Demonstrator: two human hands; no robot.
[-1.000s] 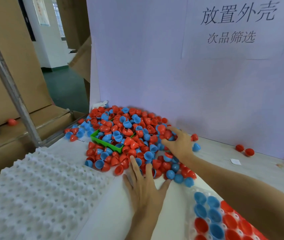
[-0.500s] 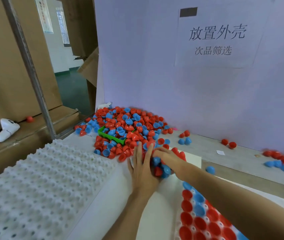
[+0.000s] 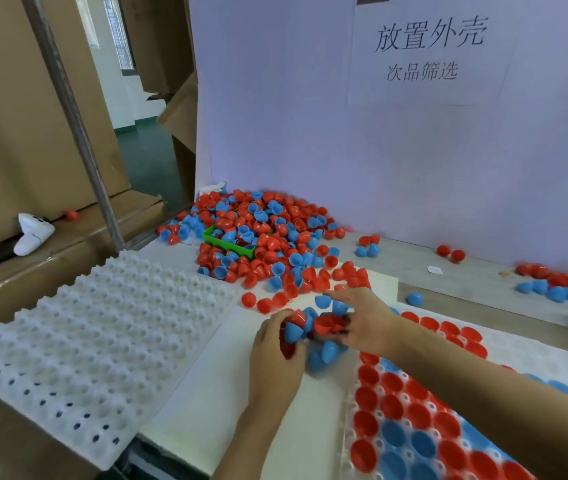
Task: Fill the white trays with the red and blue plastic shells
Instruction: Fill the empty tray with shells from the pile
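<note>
A big pile of red and blue plastic shells (image 3: 258, 233) lies against the white back wall. My left hand (image 3: 275, 351) and my right hand (image 3: 358, 320) cup a small bunch of shells (image 3: 313, 330) between them on the white board, near the pile's front edge. Both hands curl around the shells and touch them. A white tray (image 3: 351, 410) at the lower right holds several red and blue shells in its cups; my right forearm crosses over it. An empty white dimpled tray (image 3: 78, 344) lies at the left.
A green basket (image 3: 220, 242) sits half buried in the pile. Loose shells (image 3: 549, 284) lie scattered along the wall at the right. A metal post (image 3: 78, 133) and cardboard boxes (image 3: 8, 98) stand at the left, with a white object (image 3: 33, 232) on a ledge.
Both hands have dragged a bunch of shells out of the pile toward me, across the white board. The camera has tilted down, showing more of the filled tray.
</note>
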